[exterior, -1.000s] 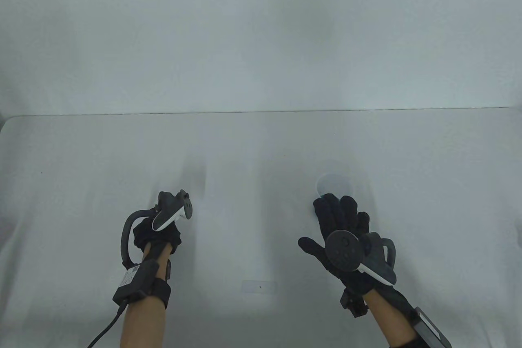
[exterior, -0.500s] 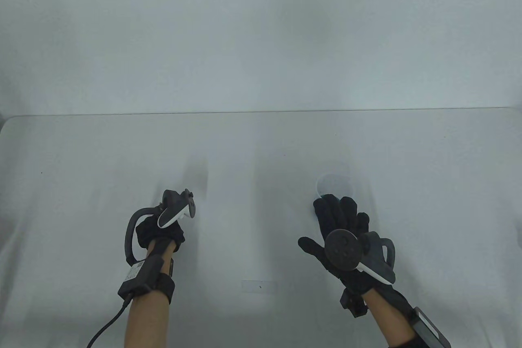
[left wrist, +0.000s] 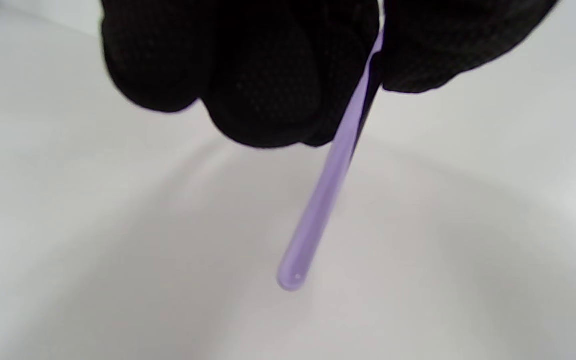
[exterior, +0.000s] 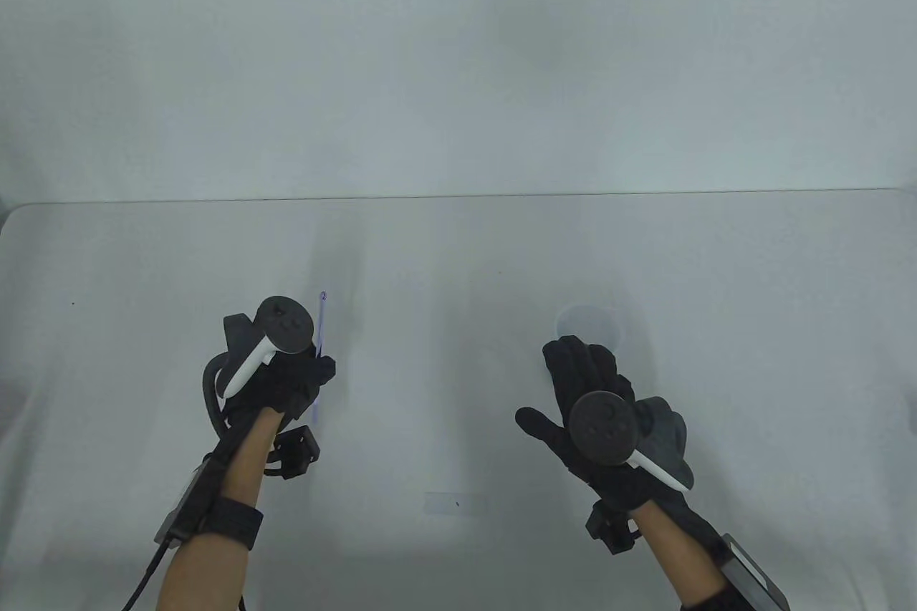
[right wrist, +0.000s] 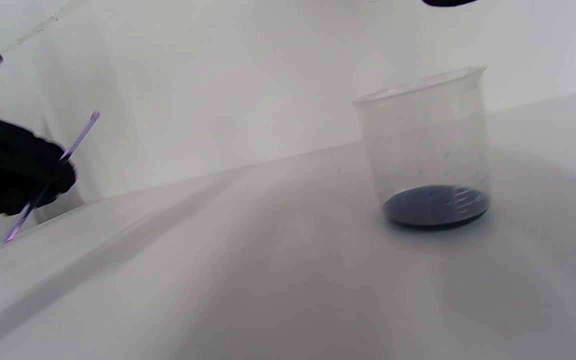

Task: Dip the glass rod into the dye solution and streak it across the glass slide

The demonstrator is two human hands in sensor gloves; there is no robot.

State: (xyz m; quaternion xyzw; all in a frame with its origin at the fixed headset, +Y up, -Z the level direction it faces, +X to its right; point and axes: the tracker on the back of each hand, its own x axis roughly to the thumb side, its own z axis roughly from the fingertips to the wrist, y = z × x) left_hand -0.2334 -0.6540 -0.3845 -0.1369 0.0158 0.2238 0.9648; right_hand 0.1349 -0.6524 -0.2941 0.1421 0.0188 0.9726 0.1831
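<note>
My left hand (exterior: 309, 376) pinches a thin purple-tinted glass rod (exterior: 319, 324) between its fingertips. The rod is tilted and held above the table. In the left wrist view the rod (left wrist: 325, 190) hangs from the gloved fingers (left wrist: 268, 75), with its rounded tip clear of the surface. A clear beaker (exterior: 589, 324) stands at mid right, with dark blue dye (right wrist: 435, 206) in its bottom. My right hand (exterior: 573, 382) is flat and spread just in front of the beaker and holds nothing. A glass slide (exterior: 453, 503) lies near the front centre.
The white table (exterior: 458, 260) meets a white back wall at its far edge. In the right wrist view my left hand (right wrist: 13, 175) with the rod (right wrist: 80, 135) is far left of the beaker (right wrist: 425, 145).
My left hand has lifted and turned, and the purple rod now shows in its grip. My right hand has shifted slightly left and stays spread by the beaker.
</note>
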